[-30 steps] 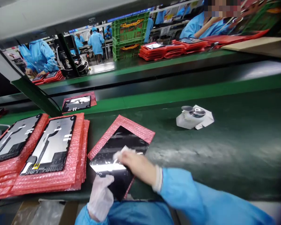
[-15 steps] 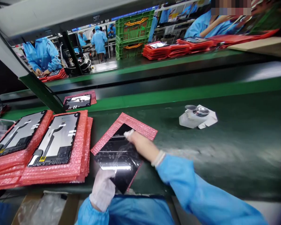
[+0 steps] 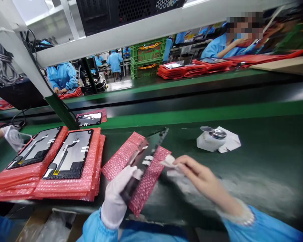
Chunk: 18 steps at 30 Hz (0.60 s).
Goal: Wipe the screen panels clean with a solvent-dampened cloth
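1. My left hand, in a white fabric glove, is clamped on the lower end of the panel. The forearm comes up from below, fingers along the edge; the panel tilts steeply, its far end raised.
2. The panel is thin, flat and dark, with white strips on the side in view. It is above the bubble sheet, pink, glossy and dimpled.
3. To the right of that grip, my bare right hand pinches a crumpled white wipe between thumb and fingers, palm angled down, apart from the panel.
4. Left of my grip, two stacks of shiny red bubble pouches carry grey-and-black plates.
5. Beyond my right hand, a white bottle with a round metal top sits beside white paper on the smooth green bench.
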{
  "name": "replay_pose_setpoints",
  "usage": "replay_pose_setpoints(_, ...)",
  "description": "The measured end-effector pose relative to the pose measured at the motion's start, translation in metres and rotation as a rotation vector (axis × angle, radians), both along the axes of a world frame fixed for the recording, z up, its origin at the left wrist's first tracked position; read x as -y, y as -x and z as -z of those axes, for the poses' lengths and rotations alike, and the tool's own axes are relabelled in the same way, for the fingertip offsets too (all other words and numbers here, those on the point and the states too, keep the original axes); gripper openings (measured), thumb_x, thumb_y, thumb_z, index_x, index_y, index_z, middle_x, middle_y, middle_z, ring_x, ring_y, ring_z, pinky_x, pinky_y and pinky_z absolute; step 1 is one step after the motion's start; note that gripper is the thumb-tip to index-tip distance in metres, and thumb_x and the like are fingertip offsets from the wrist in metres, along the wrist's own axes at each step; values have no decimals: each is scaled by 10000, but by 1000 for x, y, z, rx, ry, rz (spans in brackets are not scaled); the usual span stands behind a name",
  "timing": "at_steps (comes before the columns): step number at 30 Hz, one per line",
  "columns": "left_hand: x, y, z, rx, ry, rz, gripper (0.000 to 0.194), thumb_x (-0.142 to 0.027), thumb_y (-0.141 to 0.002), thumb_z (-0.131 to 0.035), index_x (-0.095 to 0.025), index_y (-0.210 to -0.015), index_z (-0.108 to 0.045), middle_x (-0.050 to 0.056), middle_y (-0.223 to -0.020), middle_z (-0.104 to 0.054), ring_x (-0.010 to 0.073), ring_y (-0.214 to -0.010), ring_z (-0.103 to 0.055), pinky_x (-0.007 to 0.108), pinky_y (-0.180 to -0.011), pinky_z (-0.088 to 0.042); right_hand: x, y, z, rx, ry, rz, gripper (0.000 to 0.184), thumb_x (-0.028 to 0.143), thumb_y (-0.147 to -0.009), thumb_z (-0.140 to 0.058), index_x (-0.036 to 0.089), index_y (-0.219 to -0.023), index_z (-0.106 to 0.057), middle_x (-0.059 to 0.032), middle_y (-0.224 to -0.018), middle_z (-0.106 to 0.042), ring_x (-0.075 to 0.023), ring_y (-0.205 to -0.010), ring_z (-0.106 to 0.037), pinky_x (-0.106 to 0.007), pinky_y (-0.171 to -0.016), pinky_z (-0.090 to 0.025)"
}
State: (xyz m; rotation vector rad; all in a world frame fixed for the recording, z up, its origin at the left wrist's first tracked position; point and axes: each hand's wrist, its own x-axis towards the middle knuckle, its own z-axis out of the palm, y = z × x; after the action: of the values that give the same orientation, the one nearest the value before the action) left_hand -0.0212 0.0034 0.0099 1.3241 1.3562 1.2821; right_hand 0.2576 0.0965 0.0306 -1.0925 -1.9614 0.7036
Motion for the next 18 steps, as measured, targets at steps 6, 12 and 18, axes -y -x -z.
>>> replay_pose_setpoints(6, -10, -8, 26, -994, -156, 238, 730, 34, -800, -318, -319, -1439, -300, -18, -1500, -354, 228, -1403, -263, 464, -1135, -291, -24, 0, 36, 339, -206, -79, 331, 273, -925, -393, 271, -1215, -554, -46, -960, -663, -186, -760, -645, -288, -640, -527)
replay_pose_setpoints(12, -9, 3, 58, -1141, -78, -114, 813, 87, -757, -288, -314, -1461, -215, 8, -1501, -359, 265, -1421, -202, 512, -1133, -278, -40, 44, 56, 666, -375, -331, 437, 58, -872, -322, 263, -1086, -644, -98, -924, -662, -226, -766, -627, -361, -702, -516)
replay_pose_setpoints(18, -29, -9, 52, -923, -119, -472, 704, -39, -860, -335, -260, -1480, -89, 59, -1548, -242, 280, -1426, -169, 531, -1170, -174, -92, 69, 59, 739, -395, -335, 426, 53, -888, -297, 216, -1115, -619, -131, -989, -648, -232, -810, -620, -352, -732, -496)
